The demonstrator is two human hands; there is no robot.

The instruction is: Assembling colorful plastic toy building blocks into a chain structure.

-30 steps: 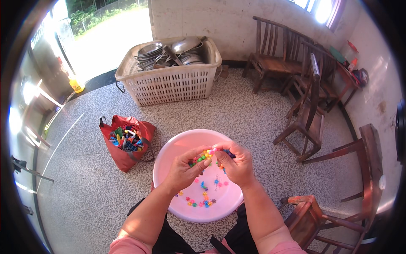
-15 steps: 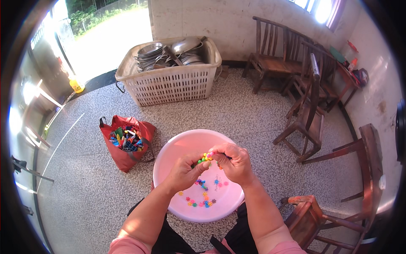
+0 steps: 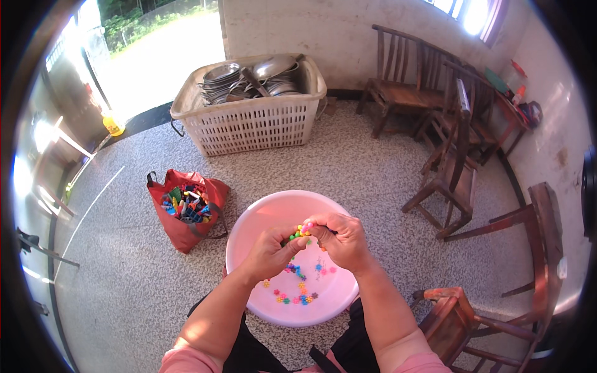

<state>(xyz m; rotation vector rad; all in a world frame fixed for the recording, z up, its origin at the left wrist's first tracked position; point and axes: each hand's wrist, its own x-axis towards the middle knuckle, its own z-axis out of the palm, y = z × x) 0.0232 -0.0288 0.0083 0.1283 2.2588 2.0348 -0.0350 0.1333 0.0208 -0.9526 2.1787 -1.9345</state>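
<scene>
Above a pink plastic basin [image 3: 249, 214], both of my hands are closed on a small cluster of flower-shaped plastic beads [image 3: 303, 230] in green, yellow and pink. My left hand [image 3: 271, 252] pinches the green and yellow end between thumb and fingers. At the pink end, my right hand [image 3: 342, 244] grips with its thumb and forefinger, the two hands almost touching. My fingers partly hide the cluster. On the basin's floor below lie more flower-shaped beads [image 3: 303, 299] of mixed colours, several of them touching in a curved row, and a blue-purple group [image 3: 296, 270].
Left of the basin stands a red bag [image 3: 180, 227] full of colourful plastic toy pieces. Behind is a white slatted crate [image 3: 255, 127] with metal pans and lids. Wooden chairs [image 3: 448, 186] stand along the right, and a yellow bottle [image 3: 113, 124] is by the doorway.
My right thumb and fingers have shifted slightly over the pink end, and the pink bead sits at a different tilt. Both hands otherwise keep their place over the basin.
</scene>
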